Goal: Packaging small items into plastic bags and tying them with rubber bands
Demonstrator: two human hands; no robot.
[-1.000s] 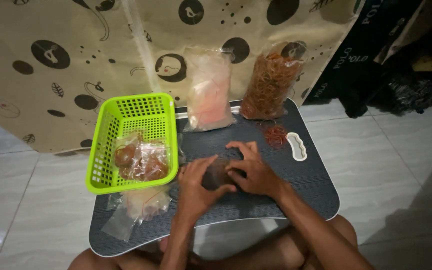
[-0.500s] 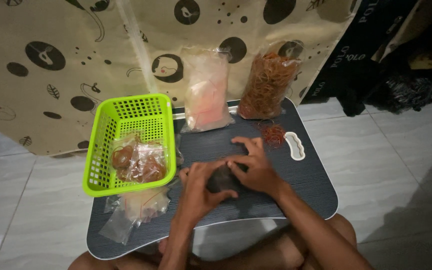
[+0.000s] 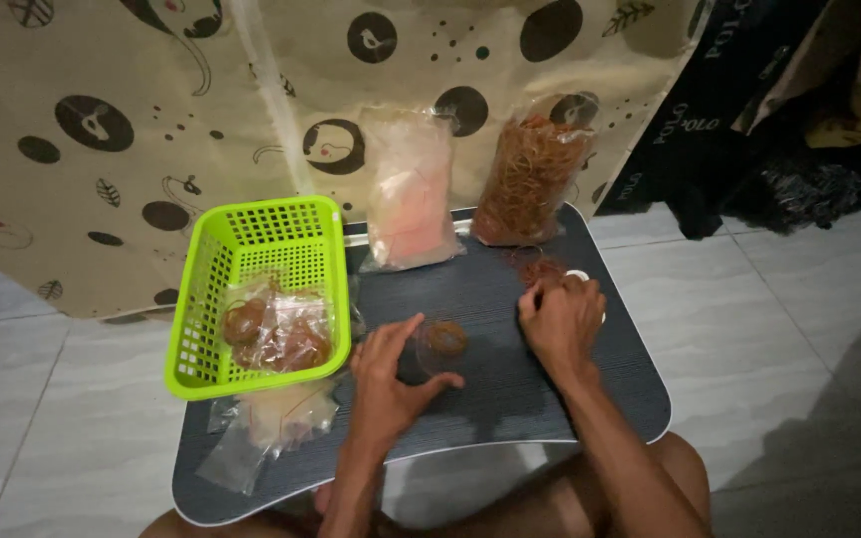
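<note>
Head view, looking down: a dark tabletop (image 3: 510, 399) rests over the person's knees. At its middle the left hand (image 3: 391, 374) curls around a small clear packet (image 3: 440, 341) of brown filling, pinning it flat. The right hand (image 3: 562, 317), right of the packet, pinches with narrowed fingers at a loose pile of rubber bands (image 3: 535, 267). Doing this well likely means lifting a single band while the packet's neck stays gathered. Count: one green basket (image 3: 213, 299) left of the packet holding at least two filled packets, two tall bags behind, one pink (image 3: 409, 194), one of bands (image 3: 530, 179).
</note>
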